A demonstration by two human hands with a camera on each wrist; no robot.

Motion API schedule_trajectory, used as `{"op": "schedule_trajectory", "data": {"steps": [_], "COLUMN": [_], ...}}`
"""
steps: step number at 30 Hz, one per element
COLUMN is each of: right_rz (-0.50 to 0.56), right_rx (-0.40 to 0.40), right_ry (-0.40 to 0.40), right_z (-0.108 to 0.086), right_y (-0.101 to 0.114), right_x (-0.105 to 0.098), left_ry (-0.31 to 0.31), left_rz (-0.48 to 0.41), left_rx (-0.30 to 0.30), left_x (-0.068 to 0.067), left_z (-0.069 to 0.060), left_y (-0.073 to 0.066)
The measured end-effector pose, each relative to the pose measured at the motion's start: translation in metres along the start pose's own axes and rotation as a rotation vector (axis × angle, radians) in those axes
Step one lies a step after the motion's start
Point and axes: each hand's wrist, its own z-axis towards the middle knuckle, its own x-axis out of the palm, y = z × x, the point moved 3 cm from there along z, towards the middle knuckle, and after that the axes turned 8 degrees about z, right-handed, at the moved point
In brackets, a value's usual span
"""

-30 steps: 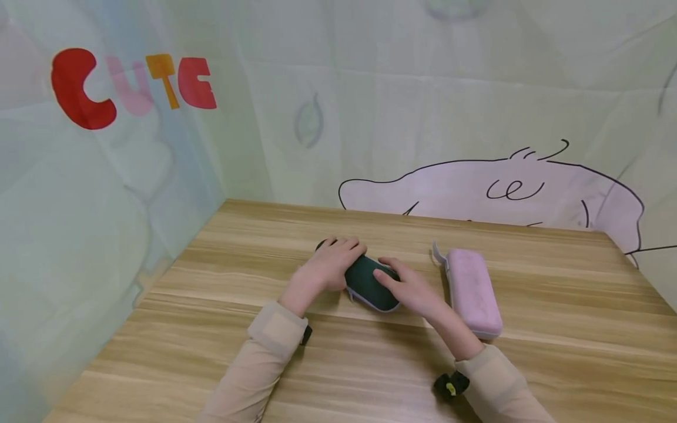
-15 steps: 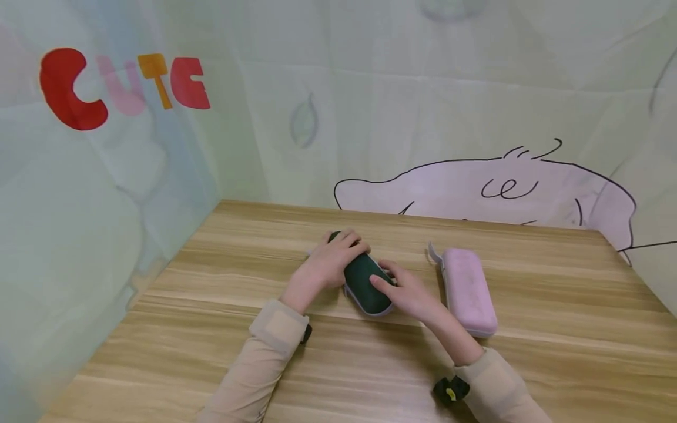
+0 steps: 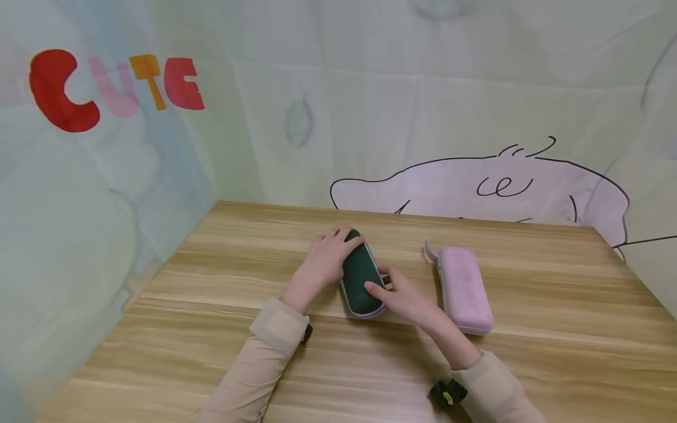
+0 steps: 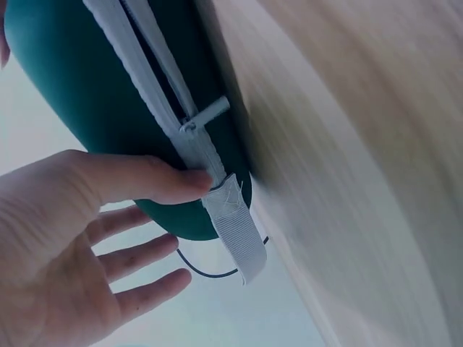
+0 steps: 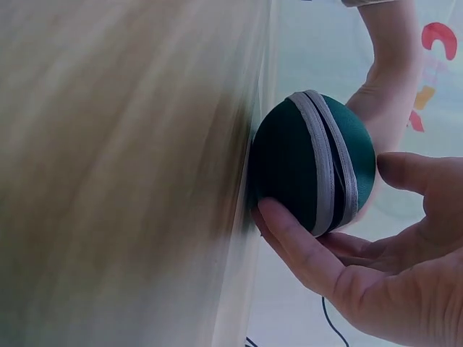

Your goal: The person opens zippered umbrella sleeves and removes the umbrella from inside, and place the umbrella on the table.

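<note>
Left hand [image 3: 324,258]: gripping the far end of the green case [image 3: 361,288], fingers laid over its top, thumb [image 4: 137,177] pressed to the zip [image 4: 142,69] just beside the grey tab [image 4: 239,235]. Right hand [image 3: 404,294]: holding the same case at its near end, thumb on the top, other fingers bent round the right side, low by the table [image 3: 555,317]. Green case: one, long, with rounded ends; resting on the table, left of the middle of the far edge and set in from it, well apart from the left edge; slanted, its far end tipped leftward. Zip: pale, running round the side, a dark gap between its two bands; pull [image 4: 211,113] near the tab. Pink case [image 3: 465,288]: one, of similar form, lying near the right hand, between it and the table's right edge, long sides pointing toward the far edge; pale strap [image 3: 431,251] standing out at its far left corner. Sleeves [image 3: 277,323]: two, beige; black piece [image 3: 448,393] with yellow mark at the right cuff. Wall cloth [image 3: 396,117]: pale, behind the far edge and beyond the left edge; lettered CUTE at left; black-outlined pink figure [image 3: 444,194] above the far edge.
</note>
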Motion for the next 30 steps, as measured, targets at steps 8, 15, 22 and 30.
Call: {"op": "schedule_trajectory", "data": {"steps": [8, 15, 22, 30], "right_rz": [0.008, 0.026, 0.015, 0.028], "right_rx": [0.004, -0.050, -0.097, -0.121], "right_ry": [-0.014, -0.046, -0.051, -0.015], "right_z": [-0.001, -0.002, -0.004, -0.004], "right_y": [0.002, 0.004, 0.006, 0.003], "right_x": [0.002, 0.002, 0.001, 0.000], "left_ry": [-0.015, -0.042, -0.141, -0.145], "left_rz": [-0.005, 0.004, -0.116, -0.254], "left_rx": [-0.035, -0.094, -0.135, -0.209], "left_x": [-0.001, -0.003, -0.013, -0.014], "left_z": [0.001, -0.004, -0.019, -0.032], "left_y": [-0.001, -0.006, -0.021, -0.039]}}
